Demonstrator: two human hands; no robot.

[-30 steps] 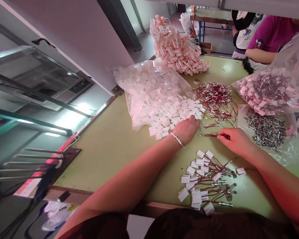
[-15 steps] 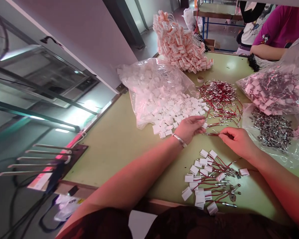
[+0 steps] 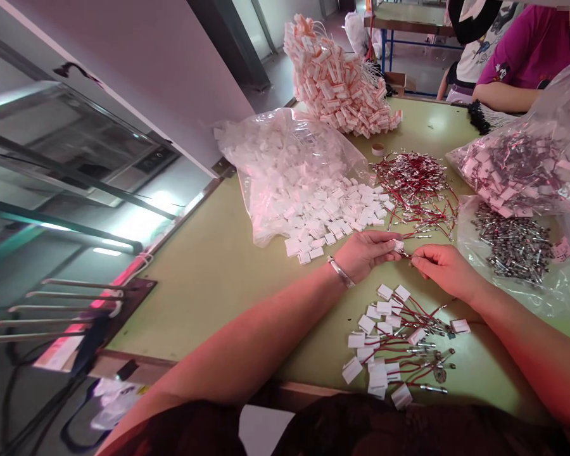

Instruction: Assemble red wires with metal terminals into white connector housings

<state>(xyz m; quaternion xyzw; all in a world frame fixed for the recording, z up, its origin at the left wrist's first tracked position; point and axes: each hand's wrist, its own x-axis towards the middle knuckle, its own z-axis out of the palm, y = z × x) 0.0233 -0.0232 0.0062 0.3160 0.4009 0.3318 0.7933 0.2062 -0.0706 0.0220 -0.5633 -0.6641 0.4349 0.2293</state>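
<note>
White clip btwn both hands.

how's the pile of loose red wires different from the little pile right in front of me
The loose red wires lie far from the person, beyond both hands, a big tangled heap with bare metal ends and no white pieces on them. The near pile is much smaller, by the table edge, and each of its red wires carries a white housing at one end. The far heap looks denser, the near one spread out flat. Both hold thin red wires with metal terminals and rest on the green table.
</note>
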